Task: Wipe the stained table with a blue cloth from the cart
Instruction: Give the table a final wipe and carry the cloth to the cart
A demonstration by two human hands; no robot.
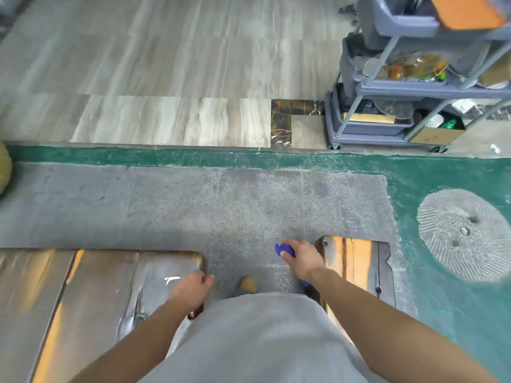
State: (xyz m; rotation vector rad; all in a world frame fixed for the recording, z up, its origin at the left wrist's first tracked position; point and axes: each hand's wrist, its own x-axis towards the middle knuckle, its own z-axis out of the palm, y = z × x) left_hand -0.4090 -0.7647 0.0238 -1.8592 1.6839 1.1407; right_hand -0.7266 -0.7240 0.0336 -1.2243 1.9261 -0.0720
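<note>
My right hand (302, 258) is closed around a bunched blue cloth (284, 250), which sticks out past my fingers and under my wrist. It hangs over the grey floor beside a wooden bench (359, 266). My left hand (193, 287) is loosely curled with nothing in it, over the near corner of a dark wooden table (105, 286). A white smear (172, 279) marks the table just left of that hand. The grey cart (414, 87) stands at the far right.
The cart's shelves carry bottles, plastic bags and a cardboard box. A round metal cover (460, 233) sits in the green floor strip on the right. My shoe (248, 283) shows between table and bench. Pale tiled floor lies beyond.
</note>
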